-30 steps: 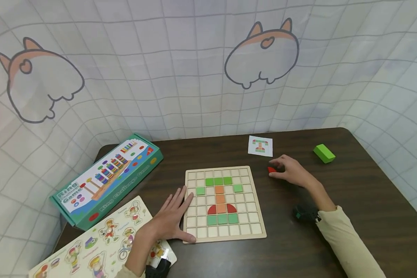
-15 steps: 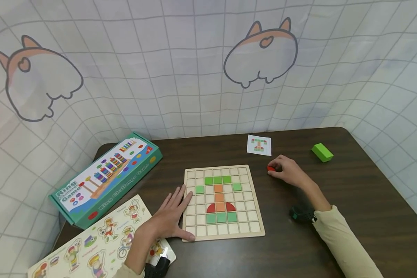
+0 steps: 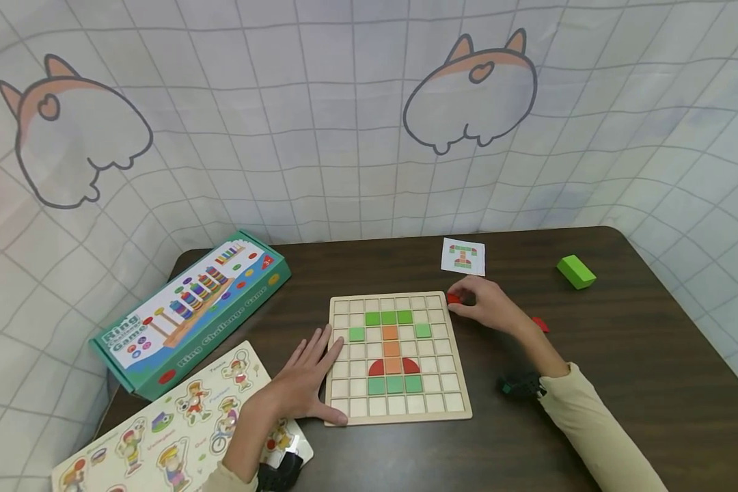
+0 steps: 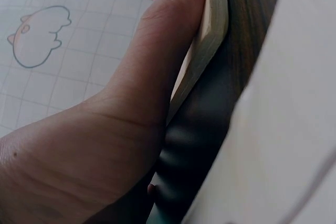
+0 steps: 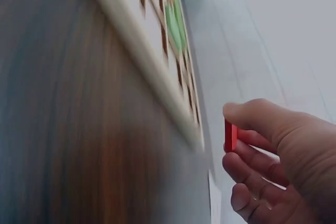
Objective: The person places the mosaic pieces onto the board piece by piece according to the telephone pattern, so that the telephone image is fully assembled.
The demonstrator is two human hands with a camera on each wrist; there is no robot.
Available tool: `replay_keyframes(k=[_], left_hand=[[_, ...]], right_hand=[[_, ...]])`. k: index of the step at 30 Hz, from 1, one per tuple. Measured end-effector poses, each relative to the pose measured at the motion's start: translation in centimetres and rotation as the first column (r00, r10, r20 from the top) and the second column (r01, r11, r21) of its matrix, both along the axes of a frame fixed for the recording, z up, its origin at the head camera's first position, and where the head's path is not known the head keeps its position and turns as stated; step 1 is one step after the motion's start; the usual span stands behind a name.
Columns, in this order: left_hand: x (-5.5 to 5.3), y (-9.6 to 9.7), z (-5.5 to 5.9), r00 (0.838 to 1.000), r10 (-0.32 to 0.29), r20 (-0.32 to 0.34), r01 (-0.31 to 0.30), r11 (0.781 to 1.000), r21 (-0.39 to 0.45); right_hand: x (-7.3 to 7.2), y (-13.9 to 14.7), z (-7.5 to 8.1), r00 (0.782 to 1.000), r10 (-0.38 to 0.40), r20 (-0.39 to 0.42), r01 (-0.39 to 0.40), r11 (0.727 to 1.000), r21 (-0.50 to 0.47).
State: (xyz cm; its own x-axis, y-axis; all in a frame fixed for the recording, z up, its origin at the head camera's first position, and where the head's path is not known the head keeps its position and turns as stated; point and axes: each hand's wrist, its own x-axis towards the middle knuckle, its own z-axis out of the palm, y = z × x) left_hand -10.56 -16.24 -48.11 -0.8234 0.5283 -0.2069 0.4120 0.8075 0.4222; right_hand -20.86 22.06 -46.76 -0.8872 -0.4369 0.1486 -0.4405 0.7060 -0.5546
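A wooden grid board (image 3: 400, 419) lies on the dark table with green squares, orange squares and two red quarter-round tiles set in its cells. My left hand (image 3: 301, 386) rests along the board's left edge, fingers spread and thumb at the lower corner. Between thumb and fingertips, my right hand (image 3: 486, 301) pinches a red tile (image 5: 230, 136), just beyond the board's upper right corner. The tile is edge-on in the right wrist view, so its outline is hard to tell. Another red tile (image 3: 540, 324) lies on the table beside the right forearm.
Behind the right hand lies a small pattern card (image 3: 463, 257). A bright green block (image 3: 576, 272) sits at the back right. To the left are a green ring game box (image 3: 190, 314) and a picture puzzle board (image 3: 178, 427), partly under the left forearm. A patterned curtain hangs behind.
My right hand has closed on a red tile and carried it left toward the board. The other red tile has come into sight beside the forearm. The left hand stays put.
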Motion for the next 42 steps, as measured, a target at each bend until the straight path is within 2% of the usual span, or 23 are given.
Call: replay_keyframes(k=[6,11,14,21,33,42], left_hand=[[0.0,0.0,0.1,1.0,-0.006,0.006,0.006,1.0,0.013],[0.0,0.1,0.1,1.0,-0.01,0.003,0.01,1.0,0.019],[0.0,0.1,0.1,1.0,-0.009,0.002,0.009,1.0,0.016],[0.1,0.0,0.0,1.0,-0.008,-0.009,0.008,1.0,0.004],[0.1,0.0,-0.1,1.0,0.008,-0.001,-0.008,1.0,0.02],[0.1,-0.1,0.0,1.0,0.006,0.006,-0.006,1.0,0.027]], right_hand=[[0.2,-4.3,0.6,0.995,0.06,0.08,-0.057,0.997,-0.043],[0.2,-6.1,0.8,0.989,0.074,0.129,-0.076,0.997,0.009],[0.1,-6.4,0.8,0.988,0.092,0.125,-0.097,0.995,0.033],[-0.1,-6.3,0.8,0.983,0.131,0.132,-0.134,0.991,0.011],[0.1,-6.2,0.6,0.98,0.142,0.141,-0.146,0.989,0.018],[0.3,-6.2,0.7,0.981,0.182,0.066,-0.187,0.979,0.076]])
